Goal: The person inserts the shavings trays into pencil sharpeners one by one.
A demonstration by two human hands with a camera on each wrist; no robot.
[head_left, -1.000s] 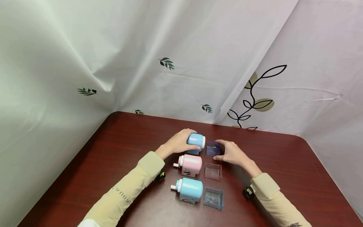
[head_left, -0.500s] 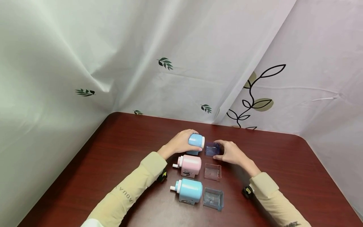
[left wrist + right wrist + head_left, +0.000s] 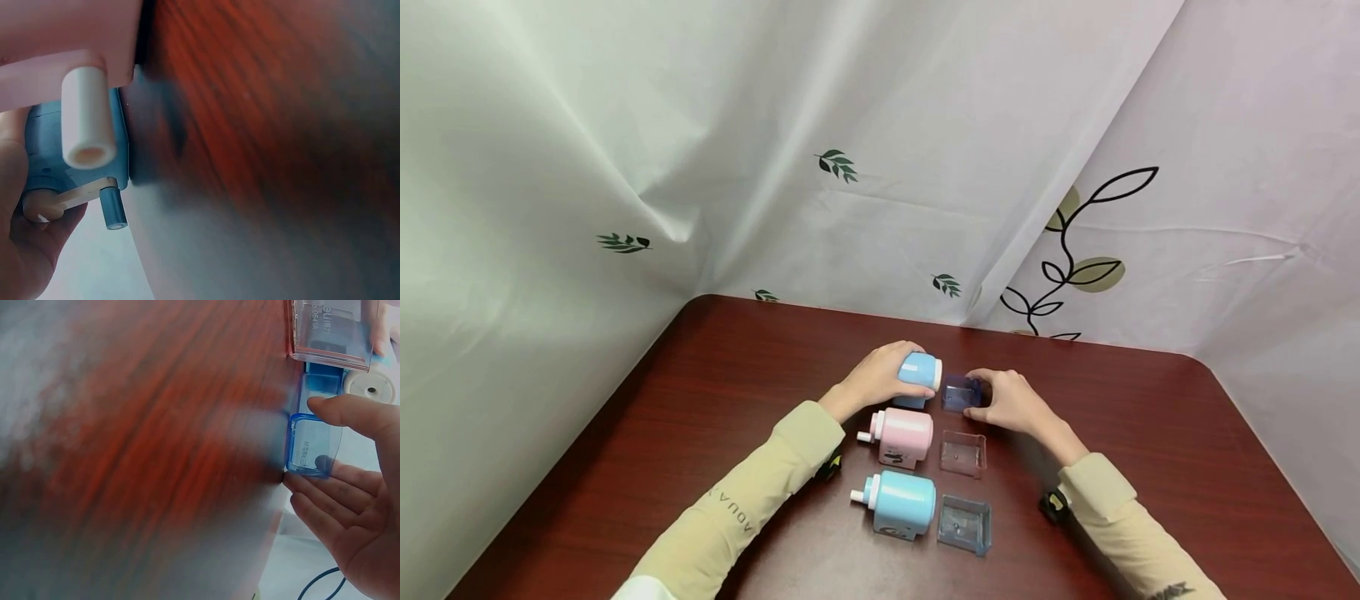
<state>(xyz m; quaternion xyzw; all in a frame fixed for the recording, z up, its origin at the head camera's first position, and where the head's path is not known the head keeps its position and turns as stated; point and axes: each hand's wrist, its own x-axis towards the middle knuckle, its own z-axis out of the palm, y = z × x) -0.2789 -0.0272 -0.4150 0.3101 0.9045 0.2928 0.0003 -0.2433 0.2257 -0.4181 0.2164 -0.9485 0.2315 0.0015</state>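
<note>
At the far end of a row of crank pencil sharpeners, my left hand (image 3: 880, 379) grips the blue pencil sharpener (image 3: 917, 368) from its left side. Its crank handle (image 3: 81, 195) points out beside the palm in the left wrist view. Just right of that sharpener sits a clear blue shavings drawer (image 3: 957, 395), a small gap apart from it. My right hand (image 3: 1017, 406) holds this drawer between thumb and fingers. In the right wrist view the thumb lies at one side of the drawer (image 3: 311, 445) and the fingers at the other.
Nearer me stand a pink pencil sharpener (image 3: 906, 432) and a light blue pencil sharpener (image 3: 906, 498), cranks to the left. A clear pinkish drawer (image 3: 962, 454) and a blue-grey drawer (image 3: 964, 525) lie right of them. White curtains (image 3: 880, 225) close off the brown table (image 3: 760, 358).
My left forearm has shifted slightly to the right, its hand still on the blue pencil sharpener. The right hand and the drawer stay almost in place.
</note>
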